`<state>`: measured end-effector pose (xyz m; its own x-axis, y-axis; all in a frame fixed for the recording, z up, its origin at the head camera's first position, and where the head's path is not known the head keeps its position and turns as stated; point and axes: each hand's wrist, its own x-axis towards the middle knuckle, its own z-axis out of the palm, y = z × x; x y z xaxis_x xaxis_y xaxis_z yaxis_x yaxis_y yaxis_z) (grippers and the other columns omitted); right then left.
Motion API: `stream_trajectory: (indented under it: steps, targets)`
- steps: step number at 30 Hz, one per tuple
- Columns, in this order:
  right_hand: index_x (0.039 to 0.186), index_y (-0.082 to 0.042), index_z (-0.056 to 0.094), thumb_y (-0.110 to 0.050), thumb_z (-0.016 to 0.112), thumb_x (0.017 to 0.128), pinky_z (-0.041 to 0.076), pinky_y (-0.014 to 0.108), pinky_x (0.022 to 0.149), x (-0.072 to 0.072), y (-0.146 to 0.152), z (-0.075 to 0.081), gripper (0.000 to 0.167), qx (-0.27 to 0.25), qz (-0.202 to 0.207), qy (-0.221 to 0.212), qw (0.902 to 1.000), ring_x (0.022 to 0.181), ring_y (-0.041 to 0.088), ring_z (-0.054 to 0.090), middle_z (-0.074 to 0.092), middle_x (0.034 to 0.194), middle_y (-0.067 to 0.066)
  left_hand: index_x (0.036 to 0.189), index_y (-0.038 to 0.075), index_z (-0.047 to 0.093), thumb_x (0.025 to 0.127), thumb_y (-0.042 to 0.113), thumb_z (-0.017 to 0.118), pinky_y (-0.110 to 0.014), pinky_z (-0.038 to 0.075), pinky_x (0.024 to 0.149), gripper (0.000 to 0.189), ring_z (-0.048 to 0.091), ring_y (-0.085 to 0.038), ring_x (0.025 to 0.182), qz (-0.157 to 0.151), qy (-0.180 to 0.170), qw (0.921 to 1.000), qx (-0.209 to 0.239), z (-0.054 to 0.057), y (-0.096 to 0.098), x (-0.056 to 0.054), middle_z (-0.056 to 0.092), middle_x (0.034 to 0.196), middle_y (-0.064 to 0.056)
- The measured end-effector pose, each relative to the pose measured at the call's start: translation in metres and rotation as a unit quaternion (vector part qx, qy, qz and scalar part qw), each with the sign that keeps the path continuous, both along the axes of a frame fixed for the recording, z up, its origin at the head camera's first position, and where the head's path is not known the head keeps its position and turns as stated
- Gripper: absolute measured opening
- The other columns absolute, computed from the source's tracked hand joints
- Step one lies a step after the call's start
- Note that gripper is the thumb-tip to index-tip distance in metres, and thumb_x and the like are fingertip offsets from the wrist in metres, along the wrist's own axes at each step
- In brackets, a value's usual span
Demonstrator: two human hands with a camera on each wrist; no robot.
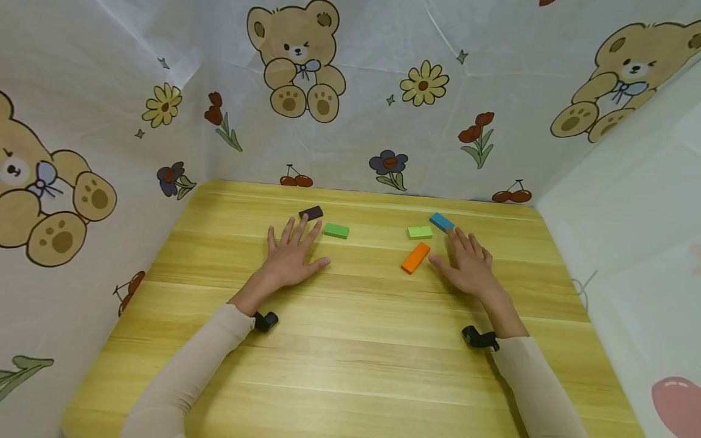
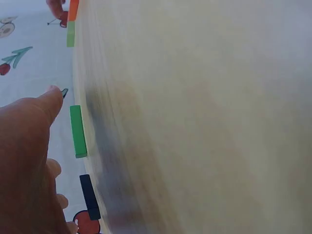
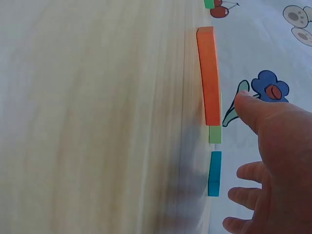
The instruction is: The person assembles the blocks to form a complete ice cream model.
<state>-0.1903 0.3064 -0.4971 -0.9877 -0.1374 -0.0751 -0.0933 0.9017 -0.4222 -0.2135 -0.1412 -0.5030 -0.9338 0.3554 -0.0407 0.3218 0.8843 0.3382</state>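
Note:
My left hand [image 1: 290, 258] is spread with fingers apart, its fingertips close to a black block [image 1: 311, 213]. A green block [image 1: 336, 230] lies just right of those fingers; the left wrist view shows both blocks beyond the thumb. On the other side, my right hand [image 1: 468, 263] has its fingers extended and holds nothing. Its fingertips come near the end of a blue block [image 1: 441, 222]; whether they touch is unclear. An orange block [image 1: 415, 258] lies by the right thumb, and behind it sits a light green block [image 1: 419, 232]. In the right wrist view the orange block [image 3: 209, 75] partly covers the light green one.
The blocks lie on a wood-grain table [image 1: 350, 365]. A white cloth [image 1: 361, 103] printed with bears and flowers hangs behind the table and along its sides. A thin cord [image 1: 586, 291] shows by the right edge. Small black cameras are worn on both wrists.

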Motion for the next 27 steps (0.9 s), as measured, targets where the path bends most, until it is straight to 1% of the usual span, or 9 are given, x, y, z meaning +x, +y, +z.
stream_trajectory:
  steps: [2, 5, 8, 13, 18, 22, 27]
  targets:
    - [0.175, -0.013, 0.013, -0.065, 0.052, 0.106, 0.005, 0.085, 0.12, 0.001, -0.002, -0.001, 0.095, -0.006, -0.006, -0.004, 1.0, 0.164, 0.059, 0.005, 0.012, 0.181, 0.024, 0.176, 0.031, 0.009, 0.104, 0.071, 0.052, -0.081, -0.014, 0.123, 0.093, -0.006, -0.044, 0.17, -0.003, -0.004, 1.0, 0.002, 0.0, 0.0, -0.001, 0.0, 0.184, -0.012]
    - [0.173, -0.01, 0.022, -0.061, 0.057, 0.106, 0.013, 0.084, 0.12, 0.004, -0.009, -0.002, 0.091, -0.018, -0.013, -0.003, 0.9998, 0.16, 0.06, 0.015, 0.022, 0.177, 0.026, 0.176, 0.028, 0.014, 0.105, 0.067, 0.054, -0.08, -0.012, 0.124, 0.09, 0.0, -0.045, 0.17, -0.011, -0.006, 0.9999, 0.01, 0.0, 0.001, -0.004, 0.006, 0.184, -0.014]
    - [0.169, -0.007, 0.033, -0.057, 0.062, 0.105, 0.023, 0.082, 0.12, 0.006, -0.018, -0.003, 0.086, -0.022, -0.009, 0.008, 0.9997, 0.155, 0.061, 0.027, 0.035, 0.172, 0.027, 0.174, 0.026, 0.024, 0.106, 0.061, 0.058, -0.079, -0.009, 0.125, 0.084, 0.007, -0.045, 0.168, -0.02, -0.004, 0.9996, 0.022, 0.003, 0.005, -0.008, 0.015, 0.182, -0.015]
    - [0.161, -0.002, 0.047, -0.051, 0.068, 0.104, 0.033, 0.076, 0.119, 0.008, -0.033, -0.002, 0.077, -0.01, 0.001, 0.029, 0.9995, 0.148, 0.058, 0.04, 0.047, 0.165, 0.026, 0.169, 0.022, 0.038, 0.108, 0.051, 0.062, -0.078, 0.001, 0.126, 0.071, 0.02, -0.045, 0.165, -0.034, 0.012, 0.999, 0.027, 0.007, 0.014, -0.016, 0.028, 0.178, -0.013]
    - [0.156, -0.001, 0.053, -0.044, 0.073, 0.102, 0.04, 0.07, 0.118, 0.01, -0.041, 0.0, 0.071, -0.002, 0.001, 0.05, 0.9987, 0.142, 0.055, 0.048, 0.053, 0.158, 0.027, 0.163, 0.02, 0.049, 0.11, 0.041, 0.061, -0.075, 0.011, 0.126, 0.058, 0.028, -0.042, 0.162, -0.042, 0.021, 0.9986, 0.025, 0.011, 0.018, -0.025, 0.037, 0.176, -0.009]
    - [0.152, -0.002, 0.058, -0.043, 0.075, 0.101, 0.044, 0.067, 0.114, 0.011, -0.046, 0.003, 0.068, -0.007, -0.003, 0.063, 0.998, 0.136, 0.052, 0.053, 0.058, 0.152, 0.026, 0.157, 0.022, 0.058, 0.11, 0.035, 0.062, -0.07, 0.017, 0.125, 0.049, 0.035, -0.038, 0.158, -0.044, 0.032, 0.9983, 0.023, 0.013, 0.018, -0.035, 0.045, 0.172, -0.006]
    - [0.147, -0.001, 0.063, -0.043, 0.076, 0.099, 0.048, 0.065, 0.11, 0.013, -0.05, 0.004, 0.065, -0.004, -0.001, 0.07, 0.9976, 0.131, 0.05, 0.057, 0.062, 0.149, 0.024, 0.146, 0.022, 0.069, 0.111, 0.027, 0.063, -0.064, 0.032, 0.119, 0.037, 0.05, -0.035, 0.148, -0.049, 0.049, 0.9972, 0.03, 0.011, 0.018, -0.049, 0.06, 0.161, -0.002]
